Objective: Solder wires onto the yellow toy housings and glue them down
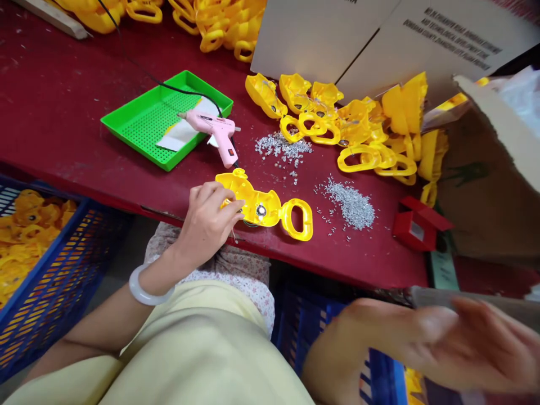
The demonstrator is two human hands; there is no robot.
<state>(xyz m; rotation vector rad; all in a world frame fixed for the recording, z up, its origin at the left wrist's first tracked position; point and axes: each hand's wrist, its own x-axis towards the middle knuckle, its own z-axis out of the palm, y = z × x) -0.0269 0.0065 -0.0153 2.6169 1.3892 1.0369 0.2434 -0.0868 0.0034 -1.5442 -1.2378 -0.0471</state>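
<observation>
My left hand (pixel 211 216), with a white bangle on its wrist, grips a yellow plastic toy shell (pixel 270 216) by its left end at the table's front edge. The shell lies hollow side up, with a round silvery part and thin wires inside and a ring handle on its right. Behind it, a pink glue gun (pixel 219 132) rests across a green perforated tray (pixel 135 126) and some white paper. Off to the lower right, beyond the table edge, my right hand (pixel 476 343) is smeared by motion, so its fingers cannot be read.
Small clear pieces (pixel 282 147) and a heap of tiny metal pins (pixel 352 205) lie on the red table (pixel 50 107). More yellow shells (pixel 358 121) stand before a white carton (pixel 329 39). A red box (pixel 417 225) sits right; a blue crate (pixel 76 281) of yellow parts stands left.
</observation>
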